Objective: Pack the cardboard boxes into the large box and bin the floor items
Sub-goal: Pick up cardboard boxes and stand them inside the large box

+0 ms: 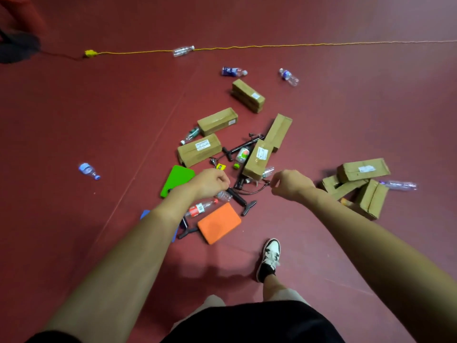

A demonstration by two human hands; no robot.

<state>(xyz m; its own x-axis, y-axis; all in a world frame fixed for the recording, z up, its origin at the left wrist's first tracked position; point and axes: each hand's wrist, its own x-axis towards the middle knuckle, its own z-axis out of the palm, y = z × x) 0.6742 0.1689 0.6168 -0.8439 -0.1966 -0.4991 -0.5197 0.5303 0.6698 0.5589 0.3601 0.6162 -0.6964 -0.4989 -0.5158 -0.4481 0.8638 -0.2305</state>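
Stood on the dark red floor point(99, 107), one black-and-white sneaker point(269, 258) showing at the bottom. Had both arms stretched out over the mess: left hand point(210, 183) balled into a loose fist, right hand point(291, 185) curled up too, nothing visibly gripped in either.

Under the left arm, spotted an orange pad point(218, 222), a red-labelled bottle point(200, 208) and a black hand pump point(241, 203) lying flat, plus a green pad point(176, 180) just beside the left hand.

Past the hands, found the cardboard boxes point(199, 149) all lying on the floor. Counted five in the middle bunch: two labelled ones close together, two long ones propped over more black pump bits, and one further back on its own. Noticed a separate heap of boxes point(363, 169) off to the right, touching each other, with a crushed clear bottle point(400, 185) just beside it.

Further out, saw more plastic bottles lying loose, including a blue-capped bottle point(89, 170) well off to the left. At the very back, made out a yellow cord point(247, 47) strung across the floor, with a far bottle point(183, 51) lying right on it.
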